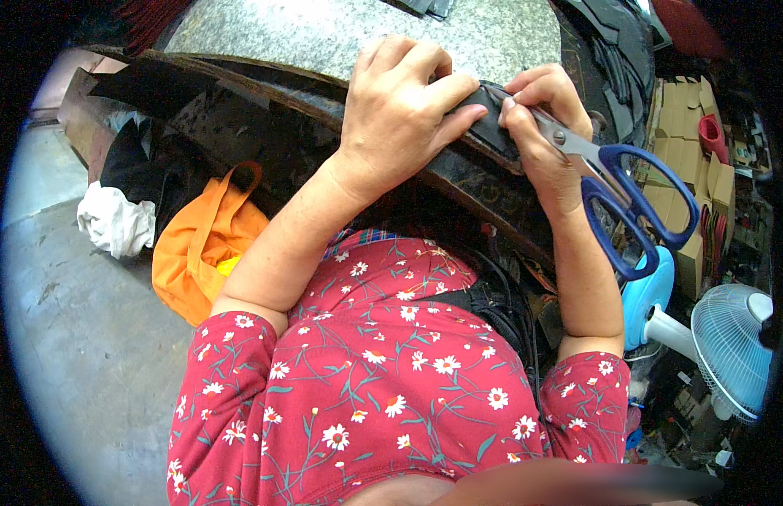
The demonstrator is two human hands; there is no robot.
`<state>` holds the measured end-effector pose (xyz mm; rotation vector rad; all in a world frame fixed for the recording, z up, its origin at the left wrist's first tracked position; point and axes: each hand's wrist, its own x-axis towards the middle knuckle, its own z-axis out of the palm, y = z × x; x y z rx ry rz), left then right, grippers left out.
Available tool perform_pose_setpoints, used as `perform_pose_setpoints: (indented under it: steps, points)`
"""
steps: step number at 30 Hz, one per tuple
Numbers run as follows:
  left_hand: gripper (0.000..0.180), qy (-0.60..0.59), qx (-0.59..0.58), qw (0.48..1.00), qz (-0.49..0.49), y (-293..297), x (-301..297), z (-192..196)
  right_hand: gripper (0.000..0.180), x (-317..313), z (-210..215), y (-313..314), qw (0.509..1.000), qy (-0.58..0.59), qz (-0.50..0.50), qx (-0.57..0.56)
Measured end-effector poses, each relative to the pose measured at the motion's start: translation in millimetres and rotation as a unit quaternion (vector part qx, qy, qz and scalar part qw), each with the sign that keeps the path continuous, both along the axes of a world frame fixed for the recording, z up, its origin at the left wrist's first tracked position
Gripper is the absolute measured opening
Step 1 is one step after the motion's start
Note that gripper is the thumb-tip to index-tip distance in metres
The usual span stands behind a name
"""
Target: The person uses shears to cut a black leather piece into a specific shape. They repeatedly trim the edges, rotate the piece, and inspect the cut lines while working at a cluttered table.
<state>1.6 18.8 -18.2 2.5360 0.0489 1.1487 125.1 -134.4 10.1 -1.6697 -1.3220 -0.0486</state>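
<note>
My left hand (400, 110) is closed at the table's near edge, its thumb and forefinger pinching a flat black piece of material (491, 128). In my right hand (553, 173) is a pair of scissors (587, 152) with dark blue handles. I grip them by the blades, so the handle loops stick out past my wrist to the lower right. The blade tips point left and meet the black piece between my two hands. My fingers partly cover the tips and the piece's upper edge.
A speckled grey stone slab (265, 29) tops the worktable. Black scraps (615, 67) lie heaped on its right. An orange bag (202, 244) and white cloth (117, 219) sit at the left. Cardboard boxes (683, 114) and a light blue fan (729, 346) stand on the right.
</note>
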Motion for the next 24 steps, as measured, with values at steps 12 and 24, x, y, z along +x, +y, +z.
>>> perform_pose_setpoints:
  steps: [12, 24]
  points:
    - [0.025, -0.023, -0.010, 0.999, 0.020, -1.7, -4.8, -2.5, 0.011, -4.7, -2.1, -1.2, 0.988, 0.142, 0.020, 0.048]
    - [0.023, -0.027, 0.002, 1.000, 0.014, -2.4, -2.6, -5.1, 0.015, -3.8, 4.1, 5.9, 0.999, -0.047, 0.011, -0.007]
